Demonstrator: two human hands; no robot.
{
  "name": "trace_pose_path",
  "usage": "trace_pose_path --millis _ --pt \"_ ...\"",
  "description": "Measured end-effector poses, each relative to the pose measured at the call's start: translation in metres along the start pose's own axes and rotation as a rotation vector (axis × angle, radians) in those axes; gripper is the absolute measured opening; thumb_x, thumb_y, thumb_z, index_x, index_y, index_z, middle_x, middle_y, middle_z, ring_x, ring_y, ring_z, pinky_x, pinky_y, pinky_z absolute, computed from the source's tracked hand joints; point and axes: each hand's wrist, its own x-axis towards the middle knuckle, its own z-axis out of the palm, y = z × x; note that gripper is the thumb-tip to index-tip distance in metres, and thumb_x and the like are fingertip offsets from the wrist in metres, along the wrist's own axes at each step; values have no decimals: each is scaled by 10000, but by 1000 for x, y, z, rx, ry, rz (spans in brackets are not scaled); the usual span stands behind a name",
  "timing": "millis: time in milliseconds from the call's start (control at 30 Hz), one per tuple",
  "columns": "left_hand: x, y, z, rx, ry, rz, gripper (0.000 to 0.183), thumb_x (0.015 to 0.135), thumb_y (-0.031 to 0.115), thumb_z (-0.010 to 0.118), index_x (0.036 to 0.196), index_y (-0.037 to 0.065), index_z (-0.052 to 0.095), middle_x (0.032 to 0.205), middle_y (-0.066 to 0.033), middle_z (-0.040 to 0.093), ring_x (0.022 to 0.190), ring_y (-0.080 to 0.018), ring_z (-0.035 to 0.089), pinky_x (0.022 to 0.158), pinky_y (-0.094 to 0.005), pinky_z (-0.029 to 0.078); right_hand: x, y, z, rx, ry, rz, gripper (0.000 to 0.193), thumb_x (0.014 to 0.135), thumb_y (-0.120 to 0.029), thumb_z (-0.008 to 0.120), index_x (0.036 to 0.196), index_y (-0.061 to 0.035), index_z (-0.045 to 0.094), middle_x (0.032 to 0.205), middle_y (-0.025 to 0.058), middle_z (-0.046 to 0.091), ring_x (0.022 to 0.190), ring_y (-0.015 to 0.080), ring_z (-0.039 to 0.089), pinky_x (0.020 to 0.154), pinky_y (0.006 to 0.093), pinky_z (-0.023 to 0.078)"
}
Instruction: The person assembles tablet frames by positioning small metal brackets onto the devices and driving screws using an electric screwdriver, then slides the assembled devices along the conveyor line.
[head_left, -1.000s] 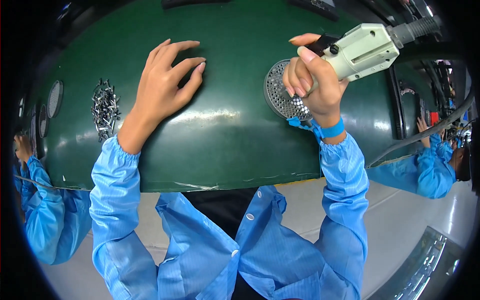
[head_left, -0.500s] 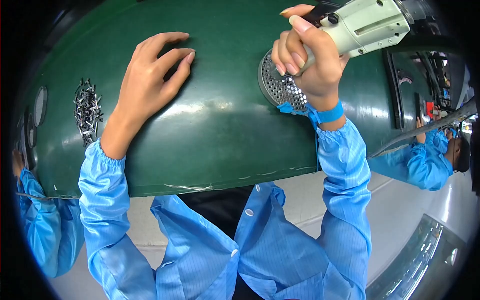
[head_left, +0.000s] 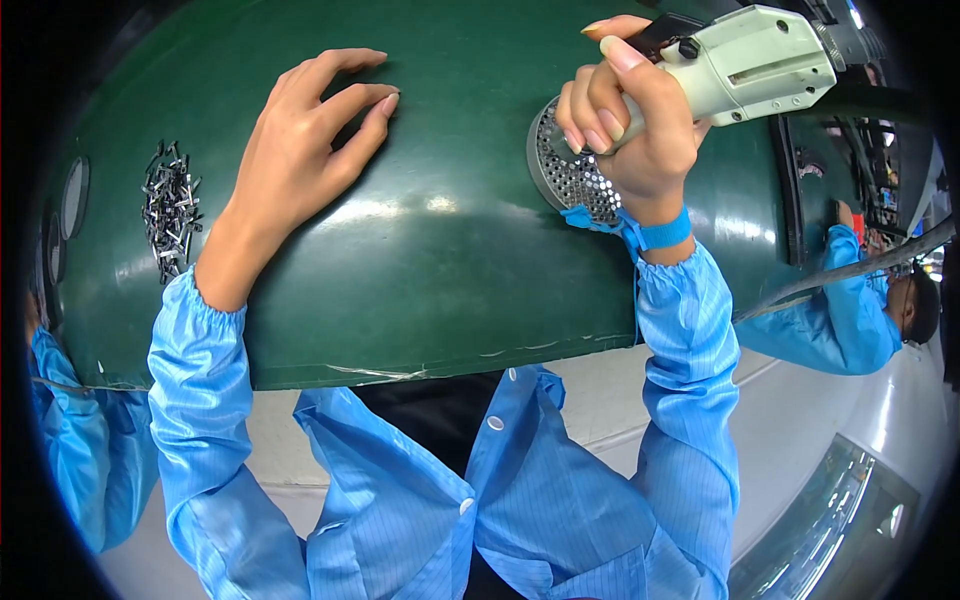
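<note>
My right hand (head_left: 640,125) is wrapped around the handle of a pale green handheld power tool (head_left: 765,65), whose body points to the upper right. Under that hand a round grey disc (head_left: 575,180) full of small holes lies on the green table; the hand covers part of it. A blue wrist strap (head_left: 663,233) circles my right wrist. My left hand (head_left: 305,140) hovers over or rests on the table, fingers curved and apart, with nothing between them. Left of it sits a pile of small black and silver pieces (head_left: 172,212).
Dark round dishes (head_left: 75,198) stand at the table's left edge. A black bar (head_left: 788,190) and a grey cable (head_left: 860,262) run along the right side. Co-workers in blue sleeves sit on the left (head_left: 75,440) and right (head_left: 835,310).
My left hand has shifted slightly up the table. My right hand and the power tool appear slightly further right, the grip unchanged. The co-worker's arm on the right has moved.
</note>
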Motion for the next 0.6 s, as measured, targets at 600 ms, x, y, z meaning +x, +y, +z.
trace_pose_path --millis 600 --pt "1 5 1 -2 82 33 122 852 119 709 920 21 733 1118 -104 672 992 -287 653 883 -390 512 0 -3 15 -115 14 -21 355 954 -151 540 1215 86 583 516 12 370 413 116 403 425 302 409"
